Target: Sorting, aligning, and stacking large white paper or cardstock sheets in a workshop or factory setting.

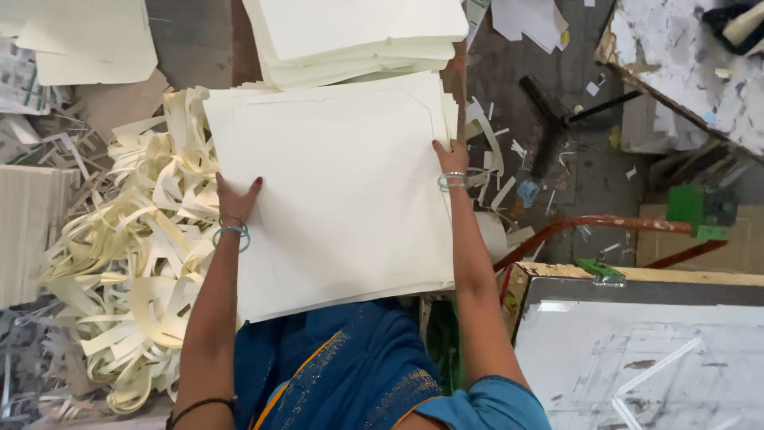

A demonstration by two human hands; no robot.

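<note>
A big stack of cream paper sheets (342, 191) fills the middle of the view, lying flat over the person's lap and reaching up to a second, taller pile of the same sheets (358, 36) at the top edge. The person grips the stack by its two side edges. To its left spreads a loose heap of cream paper strips (139, 263), curled and tangled, touching the stack's left edge and running down toward the lower left corner. At the lower right stands a worktable with a scuffed grey top (637, 358), its yellowish edge just beside the person's right arm; a rust-red metal bar (605, 224) curves above it. More cut cards (87, 40) lie at the upper left, and scraps litter the dark floor (573, 159) to the right.

The left hand (237, 199) rests on the stack's left edge, fingers curled around it from beneath with the thumb on top, holding the sheets; pale bangles (231, 234) ring the wrist. The right hand (450, 155) clasps the right edge near the upper corner, fingers wrapped under and out of sight, thumb pressed on the top sheet; bangles (452, 181) sit on that wrist too.
</note>
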